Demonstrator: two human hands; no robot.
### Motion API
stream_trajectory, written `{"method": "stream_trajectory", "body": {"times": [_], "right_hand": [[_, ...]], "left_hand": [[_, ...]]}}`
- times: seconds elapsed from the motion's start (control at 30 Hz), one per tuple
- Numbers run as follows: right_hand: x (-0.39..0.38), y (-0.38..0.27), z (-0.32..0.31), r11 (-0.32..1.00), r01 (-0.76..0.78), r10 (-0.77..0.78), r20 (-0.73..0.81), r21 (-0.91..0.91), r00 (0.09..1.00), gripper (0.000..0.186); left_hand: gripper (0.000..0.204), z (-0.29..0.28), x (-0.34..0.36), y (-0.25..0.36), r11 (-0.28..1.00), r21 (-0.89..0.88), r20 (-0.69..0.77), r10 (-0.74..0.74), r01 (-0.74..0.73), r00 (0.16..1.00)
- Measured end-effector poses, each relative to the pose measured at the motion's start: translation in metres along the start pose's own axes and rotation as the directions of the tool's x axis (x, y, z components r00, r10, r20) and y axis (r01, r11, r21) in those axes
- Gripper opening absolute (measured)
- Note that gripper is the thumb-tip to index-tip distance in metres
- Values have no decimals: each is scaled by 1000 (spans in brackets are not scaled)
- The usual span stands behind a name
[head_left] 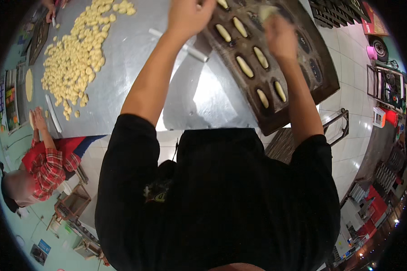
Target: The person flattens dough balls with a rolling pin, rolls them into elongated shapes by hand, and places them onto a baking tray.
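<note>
At the top edge is my left hand (190, 18), above the metal table; its fingertips are cut off, so what they hold is not visible. Over the dark baking tray (253, 106) my right hand (280, 38) is smeared by motion. A blurred pale piece of dough (267, 12) shows at its fingertips; whether the fingers grip it is unclear. Several slim dough rolls (244, 67) lie in pairs along the tray's left side. A white rolling pin (181, 45) rests on the table below my left hand.
Many small dough pieces (79, 58) are heaped on the metal table (135, 31). At its left edge a co-worker's hands (39, 118) press a flat piece of dough near another rolling pin (53, 113). Another person's hand (49, 14) shows at the upper left. Dark racks (337, 13) stand right of the tray.
</note>
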State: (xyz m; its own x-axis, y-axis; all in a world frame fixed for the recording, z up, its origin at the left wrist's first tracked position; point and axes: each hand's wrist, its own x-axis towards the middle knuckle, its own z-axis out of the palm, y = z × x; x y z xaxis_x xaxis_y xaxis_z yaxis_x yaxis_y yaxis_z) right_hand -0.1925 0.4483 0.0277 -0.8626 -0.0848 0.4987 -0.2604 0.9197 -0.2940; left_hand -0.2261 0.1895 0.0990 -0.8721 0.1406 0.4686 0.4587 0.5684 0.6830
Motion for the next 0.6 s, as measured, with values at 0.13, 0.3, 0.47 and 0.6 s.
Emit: {"method": "stream_trajectory", "body": {"times": [0.13,0.3,0.47,0.6], "right_hand": [[-22,15,40,992,-13,1,101,123,995,36],[-7,16,47,982,-65,28,208,177,978,25],[1,4,50,980,-130,99,197,149,975,22],[9,-44,20,989,-62,49,93,134,994,26]], "left_hand": [[33,91,25,-67,964,107,451,169,-242,876],[26,135,36,-88,868,135,581,321,-478,748],[24,115,46,-88,886,217,659,177,-409,732],[33,91,38,-90,850,320,525,208,-418,825]]}}
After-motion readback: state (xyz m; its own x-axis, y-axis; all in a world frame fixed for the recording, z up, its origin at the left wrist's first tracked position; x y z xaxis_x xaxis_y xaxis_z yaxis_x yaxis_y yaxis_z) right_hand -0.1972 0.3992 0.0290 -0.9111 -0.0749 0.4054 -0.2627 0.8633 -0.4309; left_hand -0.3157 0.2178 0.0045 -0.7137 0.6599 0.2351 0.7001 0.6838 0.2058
